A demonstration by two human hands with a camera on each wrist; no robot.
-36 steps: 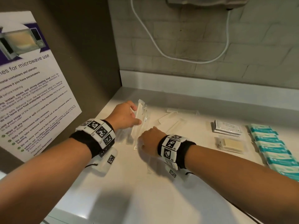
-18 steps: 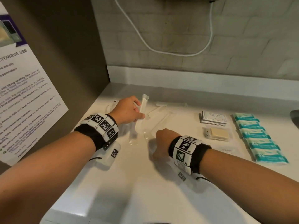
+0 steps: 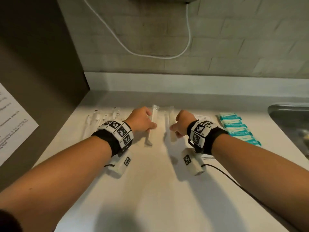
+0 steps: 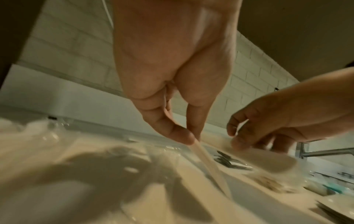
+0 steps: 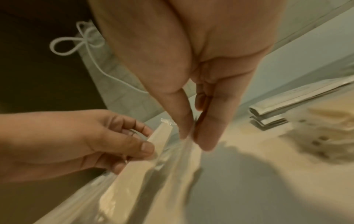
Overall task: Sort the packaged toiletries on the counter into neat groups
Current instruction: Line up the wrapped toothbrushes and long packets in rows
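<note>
While both hands pinch one, two wrapped sticks (image 3: 153, 124) stand side by side.

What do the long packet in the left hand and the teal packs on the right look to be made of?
Long packet: thin clear plastic film, glossy, by the glints and crinkles in the right wrist view, around a stiff cream strip, perhaps wood or plastic. The left hand pinches it. Teal packs: soft printed wrappers, plastic or paper; too blurred to tell.
</note>
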